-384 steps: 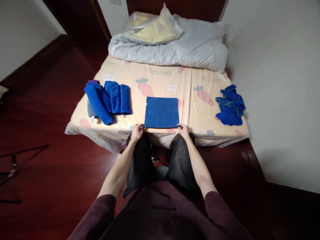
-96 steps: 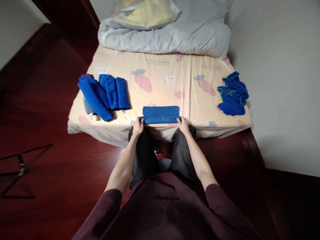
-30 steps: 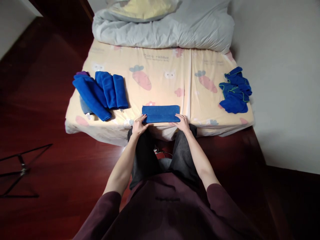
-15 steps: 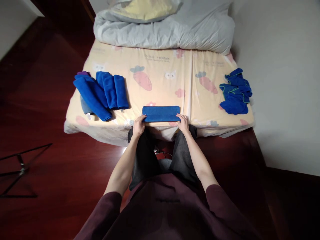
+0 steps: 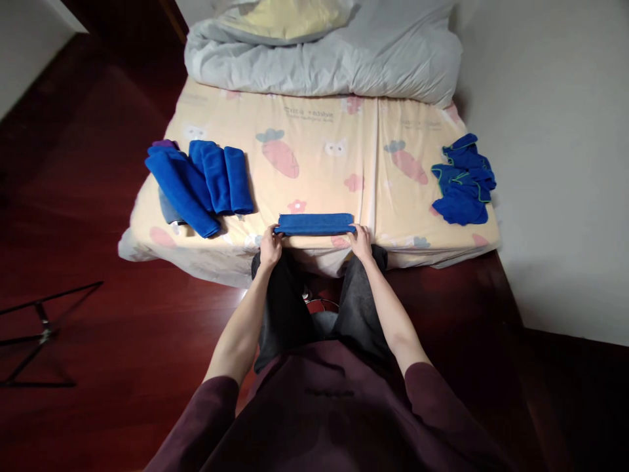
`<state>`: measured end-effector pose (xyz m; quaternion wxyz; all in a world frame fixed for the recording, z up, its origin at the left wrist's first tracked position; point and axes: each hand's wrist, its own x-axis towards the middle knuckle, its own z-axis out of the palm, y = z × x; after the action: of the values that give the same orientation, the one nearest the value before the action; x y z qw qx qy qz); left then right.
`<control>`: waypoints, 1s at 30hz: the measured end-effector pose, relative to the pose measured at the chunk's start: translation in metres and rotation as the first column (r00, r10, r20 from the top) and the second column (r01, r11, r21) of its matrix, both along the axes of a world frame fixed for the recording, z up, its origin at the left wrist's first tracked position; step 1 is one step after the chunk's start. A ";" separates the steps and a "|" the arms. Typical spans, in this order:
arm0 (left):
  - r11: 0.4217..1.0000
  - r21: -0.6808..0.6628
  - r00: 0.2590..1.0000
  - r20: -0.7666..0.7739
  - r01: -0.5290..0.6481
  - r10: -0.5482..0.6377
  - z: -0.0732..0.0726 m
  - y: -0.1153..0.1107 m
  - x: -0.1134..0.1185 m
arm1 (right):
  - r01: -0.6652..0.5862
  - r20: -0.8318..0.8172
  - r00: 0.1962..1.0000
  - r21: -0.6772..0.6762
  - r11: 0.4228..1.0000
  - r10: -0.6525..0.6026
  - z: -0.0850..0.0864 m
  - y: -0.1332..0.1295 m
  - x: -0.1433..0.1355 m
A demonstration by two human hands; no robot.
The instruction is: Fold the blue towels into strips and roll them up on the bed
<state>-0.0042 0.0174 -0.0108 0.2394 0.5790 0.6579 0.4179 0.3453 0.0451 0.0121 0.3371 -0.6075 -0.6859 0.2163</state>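
A blue towel (image 5: 315, 223), folded into a long narrow strip, lies at the near edge of the bed (image 5: 319, 157). Its near edge is lifted and turned over away from me. My left hand (image 5: 270, 246) pinches the left end of that edge, and my right hand (image 5: 361, 242) pinches the right end. Rolled or folded blue towels (image 5: 211, 177) lie together to the left, with a purple cloth (image 5: 165, 143) partly hidden behind them. On the right is a crumpled heap of blue cloths (image 5: 464, 187) with green edging.
A grey quilt (image 5: 319, 69) lies bunched across the far part of the bed, with a yellow pillow (image 5: 289, 18) on it. A white wall (image 5: 550, 164) runs along the right. Black stand legs (image 5: 44, 334) rest on the dark red floor at left.
The towel's near edge has been raised and folded away from me, so the strip looks narrower. Both hands have kept their grip at its ends. The piles have not moved.
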 end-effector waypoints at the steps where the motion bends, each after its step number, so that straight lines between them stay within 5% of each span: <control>1: 1.000 -0.007 1.000 0.010 -0.008 0.008 0.000 0.000 0.000 | 0.016 0.006 1.000 -0.012 1.000 -0.016 -0.001 0.001 0.000; 19: 0.988 -0.086 0.991 -0.001 -0.130 0.131 0.006 0.003 0.002 | 0.100 0.062 0.994 -0.150 0.984 -0.092 -0.008 0.008 -0.001; 30: 0.965 -0.109 0.970 0.007 -0.240 0.242 0.001 0.011 0.003 | 0.175 -0.047 0.981 -0.227 0.958 -0.190 -0.024 0.026 0.002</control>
<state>-0.0011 0.0280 -0.0103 0.2243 0.4766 0.7425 0.4139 0.3474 0.0712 -0.0115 0.3089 -0.6942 -0.5867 0.2802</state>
